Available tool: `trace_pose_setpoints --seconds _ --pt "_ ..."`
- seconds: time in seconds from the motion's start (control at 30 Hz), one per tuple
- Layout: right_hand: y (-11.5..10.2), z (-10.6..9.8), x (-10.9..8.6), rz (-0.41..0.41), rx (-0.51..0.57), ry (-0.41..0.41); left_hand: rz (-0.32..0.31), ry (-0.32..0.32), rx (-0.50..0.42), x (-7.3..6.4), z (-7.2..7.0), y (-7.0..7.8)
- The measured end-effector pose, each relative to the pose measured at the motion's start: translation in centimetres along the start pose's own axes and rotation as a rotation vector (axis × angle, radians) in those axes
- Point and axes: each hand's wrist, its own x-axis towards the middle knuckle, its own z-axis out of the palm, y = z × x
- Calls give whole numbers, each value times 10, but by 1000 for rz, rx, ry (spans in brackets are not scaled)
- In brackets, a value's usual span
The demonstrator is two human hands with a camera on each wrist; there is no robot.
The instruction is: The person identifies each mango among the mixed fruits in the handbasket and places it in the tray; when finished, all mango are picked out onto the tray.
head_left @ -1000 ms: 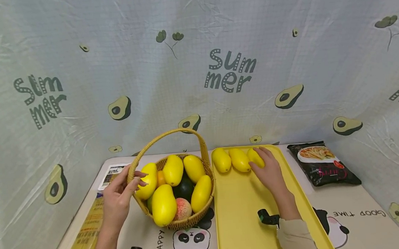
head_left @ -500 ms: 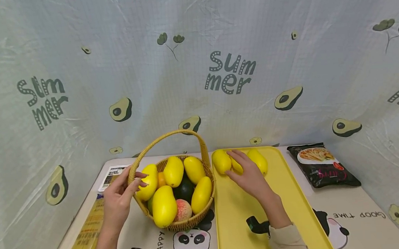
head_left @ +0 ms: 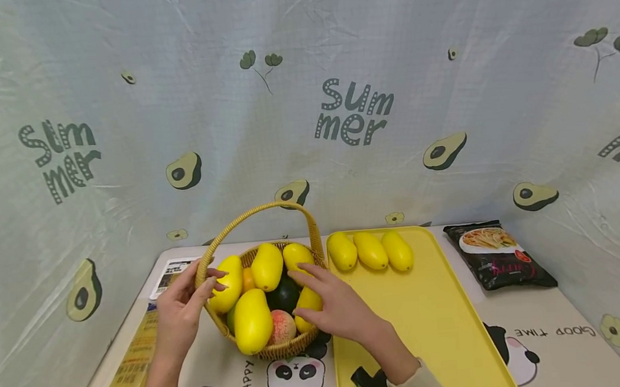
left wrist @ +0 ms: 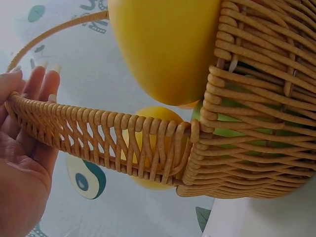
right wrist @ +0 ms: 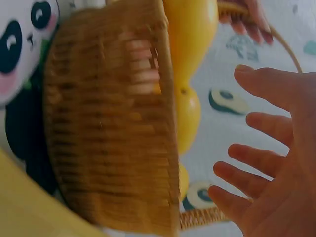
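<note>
A wicker basket (head_left: 277, 353) holds several yellow mangoes (head_left: 253, 321), a peach (head_left: 282, 326), a dark round fruit (head_left: 283, 295) and an orange fruit (head_left: 248, 279). My left hand (head_left: 181, 320) holds the left side of the basket's handle (left wrist: 98, 123), thumb on one side and fingers on the other. Over the basket's right part hovers my right hand (head_left: 340, 304), fingers spread, with nothing held. It partly covers the right-hand mango (head_left: 307, 305). In the right wrist view, the right hand (right wrist: 276, 163) is apart from the basket wall (right wrist: 108, 123).
A yellow tray (head_left: 424, 317) lies right of the basket, with three mangoes (head_left: 370, 250) in a row at its far end. Beyond it is a black food packet (head_left: 497, 256). A yellow packet (head_left: 131, 367) and a white card (head_left: 168, 276) lie at the left.
My right hand has moved left, from the tray's mangoes to above the basket. The tray's three mangoes are now uncovered. My left hand stays at the handle.
</note>
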Motion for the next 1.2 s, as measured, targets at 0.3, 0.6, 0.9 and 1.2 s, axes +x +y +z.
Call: trace_pose_setpoints --seconds 0.3,0.6,0.9,1.2 --pt "-28 35 1 -207 -49 -34 -16 -31 -17 3 2 5" --pt "-46 63 2 -348 -103 -8 -6 -12 -6 5 3 12" --pt "-58 79 7 -381 -176 20 6 38 4 5 -1 18" --pt "-53 75 8 -389 -119 83 -9 16 23 11 3 24"
